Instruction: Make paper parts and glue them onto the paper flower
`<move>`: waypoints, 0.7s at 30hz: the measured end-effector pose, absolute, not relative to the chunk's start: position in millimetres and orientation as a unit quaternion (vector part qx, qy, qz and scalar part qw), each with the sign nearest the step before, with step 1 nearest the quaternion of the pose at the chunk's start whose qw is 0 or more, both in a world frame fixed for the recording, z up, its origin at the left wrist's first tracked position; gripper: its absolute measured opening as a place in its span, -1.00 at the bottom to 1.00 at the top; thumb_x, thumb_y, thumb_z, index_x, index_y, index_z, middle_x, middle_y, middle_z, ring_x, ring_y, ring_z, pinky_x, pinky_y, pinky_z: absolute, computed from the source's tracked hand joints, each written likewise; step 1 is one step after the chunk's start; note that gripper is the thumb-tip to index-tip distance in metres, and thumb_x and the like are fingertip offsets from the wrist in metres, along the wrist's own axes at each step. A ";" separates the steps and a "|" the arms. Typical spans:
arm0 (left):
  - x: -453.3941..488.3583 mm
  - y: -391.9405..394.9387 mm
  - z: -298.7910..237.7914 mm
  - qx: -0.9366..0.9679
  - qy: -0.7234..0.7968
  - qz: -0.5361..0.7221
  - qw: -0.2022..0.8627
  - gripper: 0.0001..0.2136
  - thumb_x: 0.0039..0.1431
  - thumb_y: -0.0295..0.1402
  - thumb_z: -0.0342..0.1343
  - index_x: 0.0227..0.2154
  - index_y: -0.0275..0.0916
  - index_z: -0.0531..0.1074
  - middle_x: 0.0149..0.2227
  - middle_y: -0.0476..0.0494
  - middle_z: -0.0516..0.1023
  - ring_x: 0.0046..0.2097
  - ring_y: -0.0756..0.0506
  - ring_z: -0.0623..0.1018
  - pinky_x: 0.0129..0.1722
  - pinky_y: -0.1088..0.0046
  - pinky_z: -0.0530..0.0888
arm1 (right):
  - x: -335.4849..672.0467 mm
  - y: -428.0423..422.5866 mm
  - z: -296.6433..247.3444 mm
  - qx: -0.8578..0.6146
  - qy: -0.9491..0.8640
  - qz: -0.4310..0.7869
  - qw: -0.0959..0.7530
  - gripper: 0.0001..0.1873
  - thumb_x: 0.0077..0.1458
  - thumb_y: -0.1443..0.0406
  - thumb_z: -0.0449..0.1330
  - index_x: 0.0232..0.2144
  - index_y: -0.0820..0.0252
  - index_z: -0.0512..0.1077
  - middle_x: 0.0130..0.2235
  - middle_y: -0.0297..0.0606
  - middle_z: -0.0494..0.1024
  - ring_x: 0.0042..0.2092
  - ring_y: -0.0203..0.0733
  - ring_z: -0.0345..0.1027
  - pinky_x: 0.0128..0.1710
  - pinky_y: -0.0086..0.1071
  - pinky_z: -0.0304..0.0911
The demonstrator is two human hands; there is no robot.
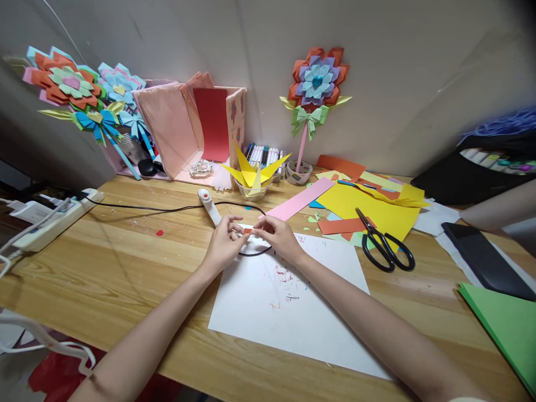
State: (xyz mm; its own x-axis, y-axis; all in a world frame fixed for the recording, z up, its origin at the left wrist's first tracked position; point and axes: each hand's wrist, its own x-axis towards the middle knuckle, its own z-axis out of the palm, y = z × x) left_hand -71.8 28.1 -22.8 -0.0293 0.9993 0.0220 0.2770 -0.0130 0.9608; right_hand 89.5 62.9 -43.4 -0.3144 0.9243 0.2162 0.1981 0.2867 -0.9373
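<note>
A small orange-red piece of paper (248, 230) is pinched between the fingertips of my two hands, above the far edge of a marked white sheet (268, 312). My left hand (226, 241) holds its left side with thumb and fingers. On the other side my right hand (277, 239) is closed on it, fingers curled. Just beyond and under the hands lies a white corded tool with a red button (205, 196), partly hidden; its kind is unclear. Its black cord (167, 209) runs left across the table.
Black-handled scissors (383, 243) lie beside yellow paper (352, 206) and scraps. A yellow folded paper piece stands in a clear cup (252, 192). Paper flowers (317, 81) stand at the back. A power strip (54, 220) is left; a phone (488, 259) and green paper (502, 329) are right.
</note>
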 end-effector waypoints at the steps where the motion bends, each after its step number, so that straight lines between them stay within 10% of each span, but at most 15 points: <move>1: -71.3 27.3 -21.4 0.567 0.566 0.438 0.409 -0.59 -0.10 -0.28 0.18 -0.16 -0.25 0.24 -0.45 0.05 0.39 -0.59 0.11 0.32 -0.58 0.62 0.22 | 89.3 62.6 -43.9 -0.407 -0.692 0.434 0.409 -0.73 -0.09 0.09 0.24 -0.49 0.19 0.42 -0.51 -0.34 0.43 -0.49 -0.31 0.22 -0.50 -0.43 0.13; 21: -73.3 23.4 -10.9 0.624 0.550 0.434 0.346 -0.86 0.04 -0.32 0.07 -0.38 -0.24 0.47 -0.36 -0.10 0.51 -0.44 0.00 0.44 -0.45 0.52 0.36 | 95.9 108.8 3.0 -0.432 -0.643 0.327 0.541 -0.74 0.10 0.17 0.06 -0.54 0.18 0.34 -0.50 -0.32 0.39 -0.43 -0.26 0.26 -0.39 -0.40 0.16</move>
State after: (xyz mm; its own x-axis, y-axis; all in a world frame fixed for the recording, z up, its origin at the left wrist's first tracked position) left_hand -73.3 23.4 -10.9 0.0173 0.9867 0.1618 0.3864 -0.1558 0.9091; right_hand 95.9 108.8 3.0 -0.0409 0.9095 0.4137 0.2024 0.4130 -0.8879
